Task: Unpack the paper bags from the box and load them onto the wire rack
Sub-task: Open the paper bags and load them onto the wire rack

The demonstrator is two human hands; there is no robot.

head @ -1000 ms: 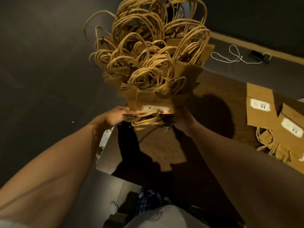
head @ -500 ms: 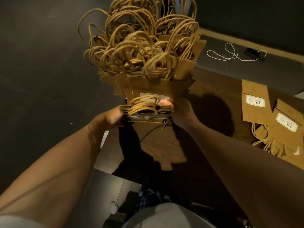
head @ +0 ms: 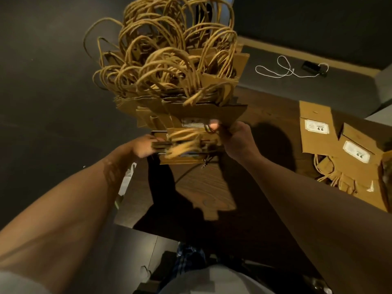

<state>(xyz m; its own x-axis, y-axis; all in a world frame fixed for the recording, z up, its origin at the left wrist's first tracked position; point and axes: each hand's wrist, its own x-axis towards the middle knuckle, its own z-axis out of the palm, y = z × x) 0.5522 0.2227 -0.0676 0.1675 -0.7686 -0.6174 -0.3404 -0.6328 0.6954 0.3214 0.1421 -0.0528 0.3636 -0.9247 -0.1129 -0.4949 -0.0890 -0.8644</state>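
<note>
A tall stack of flat brown paper bags (head: 191, 96) with twisted rope handles rises in front of me, handles bunched at the top. My left hand (head: 142, 146) grips the left end of a small bundle of bags (head: 186, 145) at the stack's near edge. My right hand (head: 235, 139) holds the bundle's right end, thumb on top by a white label. The wire rack is hidden under the bags; only thin dark edges show beside my left hand. No box is in view.
More flat brown bags (head: 347, 158) with white labels lie on a wooden table (head: 212, 187) at the right. A white cable (head: 288, 70) and a small black device lie on the dark floor beyond. My legs are below.
Both hands have pushed the small bundle forward and up against the stack. My right thumb has come over the top of it.
</note>
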